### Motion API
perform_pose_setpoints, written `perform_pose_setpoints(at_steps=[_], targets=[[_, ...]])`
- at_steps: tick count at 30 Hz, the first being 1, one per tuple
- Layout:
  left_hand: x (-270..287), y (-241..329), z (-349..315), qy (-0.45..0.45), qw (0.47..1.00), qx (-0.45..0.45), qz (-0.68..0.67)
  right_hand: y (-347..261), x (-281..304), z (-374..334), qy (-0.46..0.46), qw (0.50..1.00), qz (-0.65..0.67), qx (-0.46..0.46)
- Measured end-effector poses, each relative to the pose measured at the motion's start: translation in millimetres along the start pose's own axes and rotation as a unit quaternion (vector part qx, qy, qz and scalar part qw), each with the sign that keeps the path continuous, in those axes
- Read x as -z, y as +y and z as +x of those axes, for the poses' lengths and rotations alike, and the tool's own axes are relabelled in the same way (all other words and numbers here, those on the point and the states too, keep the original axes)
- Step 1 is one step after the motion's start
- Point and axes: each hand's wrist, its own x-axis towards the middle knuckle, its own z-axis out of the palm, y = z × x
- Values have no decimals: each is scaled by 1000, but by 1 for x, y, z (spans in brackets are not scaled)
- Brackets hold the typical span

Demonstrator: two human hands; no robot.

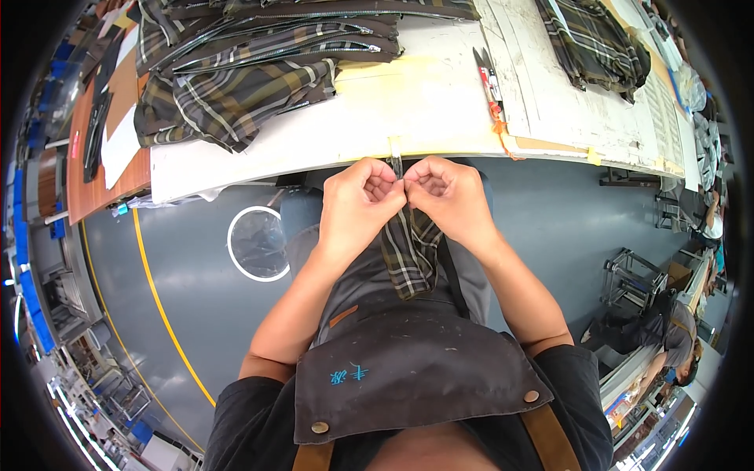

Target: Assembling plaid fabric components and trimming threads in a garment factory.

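Note:
At the table's front edge my left hand point(357, 204) and my right hand point(452, 200) meet, thumbs and fingertips pinched together. Between them they grip the upper end of a plaid fabric piece point(408, 259), dark brown with olive and white stripes. Its lower part hangs over my lap. A narrow dark strip point(396, 163) runs from my fingertips up to the table edge, where yellowish tape point(395, 144) lies. My fingers hide exactly what is pinched.
On the white table point(424, 86), several plaid pieces with metal zippers point(290, 51) are piled at far left. Red-handled thread snips point(492, 90) lie right of centre. More folded plaid fabric point(601, 51) sits far right. A white-rimmed round bin point(230, 243) stands below left. A co-worker point(675, 341) sits at right.

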Motion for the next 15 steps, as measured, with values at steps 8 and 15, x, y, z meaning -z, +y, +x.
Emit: perform_pose_setpoints(at_steps=[8, 15], targets=[[3, -3, 3, -22, 997, 47, -65, 4, 1, 4, 6, 994, 90, -56], [3, -2, 2, -16, 999, 12, -42, -10, 9, 13, -34, 992, -118, 41]])
